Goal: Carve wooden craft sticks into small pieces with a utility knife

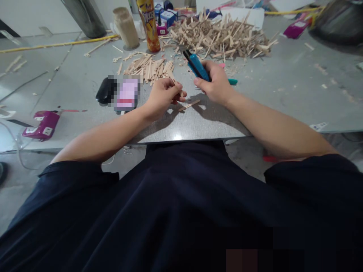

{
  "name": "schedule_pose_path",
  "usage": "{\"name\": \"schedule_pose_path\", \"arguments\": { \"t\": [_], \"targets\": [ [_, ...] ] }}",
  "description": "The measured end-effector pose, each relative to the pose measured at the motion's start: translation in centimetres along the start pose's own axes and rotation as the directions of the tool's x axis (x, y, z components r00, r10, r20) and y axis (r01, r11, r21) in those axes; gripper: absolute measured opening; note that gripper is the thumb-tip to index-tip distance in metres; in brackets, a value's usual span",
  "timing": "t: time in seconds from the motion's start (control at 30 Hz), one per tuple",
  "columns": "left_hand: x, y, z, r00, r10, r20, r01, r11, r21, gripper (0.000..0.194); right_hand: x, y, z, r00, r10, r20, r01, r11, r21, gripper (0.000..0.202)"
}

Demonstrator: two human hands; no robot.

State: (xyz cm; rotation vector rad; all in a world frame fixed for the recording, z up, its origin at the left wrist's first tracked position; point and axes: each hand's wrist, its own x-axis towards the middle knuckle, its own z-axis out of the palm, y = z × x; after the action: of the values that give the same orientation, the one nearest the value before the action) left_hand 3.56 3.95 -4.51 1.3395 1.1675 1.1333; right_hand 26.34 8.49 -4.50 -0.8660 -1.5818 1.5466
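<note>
My left hand (167, 94) is closed on a small wooden stick (177, 85), pinched between thumb and fingers above the table. My right hand (214, 82) is wrapped round a blue and black stapler-like tool (198, 67), whose black end points up and to the left. Between and just below the hands, a wooden stick (189, 105) lies on the grey table (176, 126). A low pile of wooden sticks (153, 68) is just behind my left hand. Beyond my right hand is a large heap of wooden pieces (224, 36).
A black case (106, 90) and a blurred pinkish phone-like object (127, 92) lie left of my left hand. Farther back stand a bottle (149, 26) and a jar (126, 28). A purple object (42, 125) is near the left front edge; a green-handled item (233, 81) is beside my right wrist.
</note>
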Motion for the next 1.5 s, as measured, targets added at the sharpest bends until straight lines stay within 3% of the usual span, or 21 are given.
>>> {"name": "schedule_pose_path", "arguments": {
  "t": [0.07,0.13,0.23,0.33,0.43,0.5,0.6,0.67,0.73,0.9,1.03,1.23,1.37,1.5],
  "targets": [
    [0.1,0.0,0.0,0.999,0.038,-0.002,-0.038,0.999,-0.003,0.027,0.3,0.1,-1.0,0.971,-0.215,-0.108,0.176,0.941,-0.288,0.039],
    [0.1,0.0,0.1,0.999,0.051,0.004,-0.051,0.998,-0.023,0.028,0.7,0.6,-2.0,0.943,-0.307,-0.127,0.216,0.856,-0.470,0.041],
    [0.1,0.1,0.2,0.999,0.036,0.004,-0.036,0.999,-0.029,0.031,1.1,1.5,-3.4,0.967,-0.246,-0.070,0.180,0.848,-0.499,0.041],
    [0.1,0.1,0.3,1.000,0.002,-0.003,-0.002,1.000,-0.015,0.023,1.3,2.3,-4.2,0.991,-0.115,0.062,0.130,0.917,-0.376,0.042],
    [0.1,-0.1,0.2,1.000,0.001,-0.003,-0.001,1.000,-0.010,0.021,1.2,2.4,-4.2,0.989,-0.128,0.069,0.145,0.915,-0.376,0.044],
    [0.2,-0.2,0.2,0.999,0.036,0.003,-0.036,0.999,0.019,0.023,1.0,1.9,-3.9,0.976,-0.219,-0.013,0.179,0.828,-0.532,0.046],
    [0.2,-0.1,0.0,0.998,0.062,-0.007,-0.061,0.995,0.079,0.029,0.8,1.0,-3.7,0.952,-0.295,-0.086,0.133,0.646,-0.752,0.049],
    [0.2,0.0,0.0,0.998,0.063,-0.029,-0.060,0.992,0.108,0.028,0.8,0.7,-3.8,0.943,-0.314,-0.105,0.083,0.532,-0.843,0.045],
    [0.2,0.0,-0.1,0.996,0.074,-0.049,-0.067,0.990,0.126,0.027,1.1,0.8,-4.0,0.932,-0.347,-0.104,0.080,0.475,-0.876,0.038],
    [0.4,-0.2,-0.3,0.988,0.145,-0.044,-0.137,0.978,0.158,0.027,1.5,1.4,-4.1,0.972,-0.235,-0.028,0.140,0.665,-0.734,0.023],
    [0.3,-0.3,-0.4,0.985,0.174,-0.022,-0.168,0.973,0.158,0.030,1.3,0.9,-3.7,0.976,-0.204,-0.077,0.071,0.633,-0.771,0.027],
    [0.2,0.1,-0.5,0.989,0.150,0.010,-0.150,0.973,0.175,0.034,1.3,-0.1,-3.3,0.948,-0.278,-0.153,-0.001,0.478,-0.878,0.026],
    [0.7,0.2,-0.8,0.985,0.171,0.005,-0.170,0.975,0.142,0.031,1.9,-0.6,-4.0,0.939,-0.280,-0.202,-0.034,0.506,-0.862,0.031],
    [0.9,0.2,-1.2,0.991,0.135,0.023,-0.137,0.979,0.150,0.028,2.3,-1.5,-6.7,0.958,-0.202,-0.204,-0.031,0.633,-0.773,0.054]
  ]
}}
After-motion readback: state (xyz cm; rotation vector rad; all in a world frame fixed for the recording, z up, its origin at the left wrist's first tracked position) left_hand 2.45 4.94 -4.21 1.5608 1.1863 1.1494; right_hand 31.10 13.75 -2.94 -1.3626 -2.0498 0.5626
